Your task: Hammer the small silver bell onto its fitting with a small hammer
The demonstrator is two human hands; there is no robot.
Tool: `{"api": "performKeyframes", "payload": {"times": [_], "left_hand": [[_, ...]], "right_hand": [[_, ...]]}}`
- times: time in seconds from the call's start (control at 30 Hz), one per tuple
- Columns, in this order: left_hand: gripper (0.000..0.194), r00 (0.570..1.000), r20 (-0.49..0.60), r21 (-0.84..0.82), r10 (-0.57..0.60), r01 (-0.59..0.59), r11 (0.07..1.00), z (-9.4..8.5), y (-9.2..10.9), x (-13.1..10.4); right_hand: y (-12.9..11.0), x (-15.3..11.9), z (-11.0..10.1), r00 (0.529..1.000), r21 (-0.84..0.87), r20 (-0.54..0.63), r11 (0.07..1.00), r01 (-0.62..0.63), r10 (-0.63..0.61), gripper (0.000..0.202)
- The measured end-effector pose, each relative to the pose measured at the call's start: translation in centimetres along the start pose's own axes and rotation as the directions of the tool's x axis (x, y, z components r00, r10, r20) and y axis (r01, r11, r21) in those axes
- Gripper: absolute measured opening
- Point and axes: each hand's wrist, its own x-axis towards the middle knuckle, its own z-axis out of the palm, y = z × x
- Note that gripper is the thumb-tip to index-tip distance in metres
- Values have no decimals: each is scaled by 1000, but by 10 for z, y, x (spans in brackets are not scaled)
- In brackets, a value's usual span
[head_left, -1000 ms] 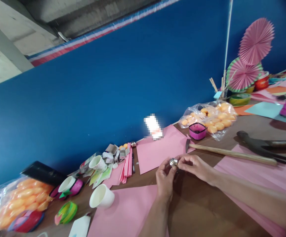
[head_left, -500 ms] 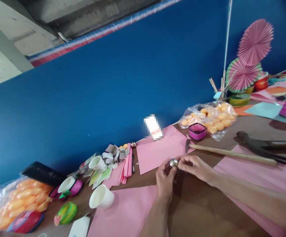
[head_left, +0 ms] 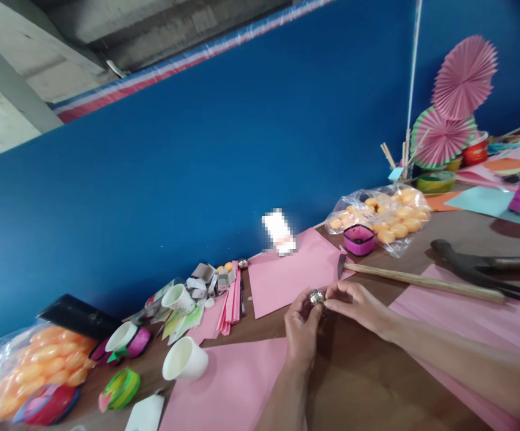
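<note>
A small shiny silver ball [head_left: 316,297] is held just above the brown tabletop. My left hand [head_left: 302,326] is closed around it from the left, thumb in front. From the right, my right hand [head_left: 353,304] meets it with thumb and fingertips pinched at its edge; some fingertips are hidden. Behind the hands lies a pink paper sheet [head_left: 286,281]. A hammer with a wooden handle [head_left: 421,279] rests just beyond my right hand.
A white cup [head_left: 185,358] lies tipped on pink paper at left. A claw hammer [head_left: 470,263] is at right. Bags of orange balls [head_left: 394,221] and a magenta basket [head_left: 358,239] stand behind. A blue wall [head_left: 197,149] borders the table.
Almost nothing differs. Both hands keep hold of the silver ball, in nearly the same place.
</note>
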Motion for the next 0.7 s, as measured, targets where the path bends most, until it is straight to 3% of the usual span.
{"api": "performKeyframes", "payload": {"times": [0.17, 0.7], "left_hand": [[40, 1000, -7, 13, 4, -3, 1000, 0, -1, 0], [44, 1000, -5, 13, 14, -14, 1000, -3, -7, 1]], "right_hand": [[-2, 0, 1, 999, 116, 34, 993, -14, 11, 27], [7, 3, 0, 999, 92, 32, 996, 21, -24, 29]]}}
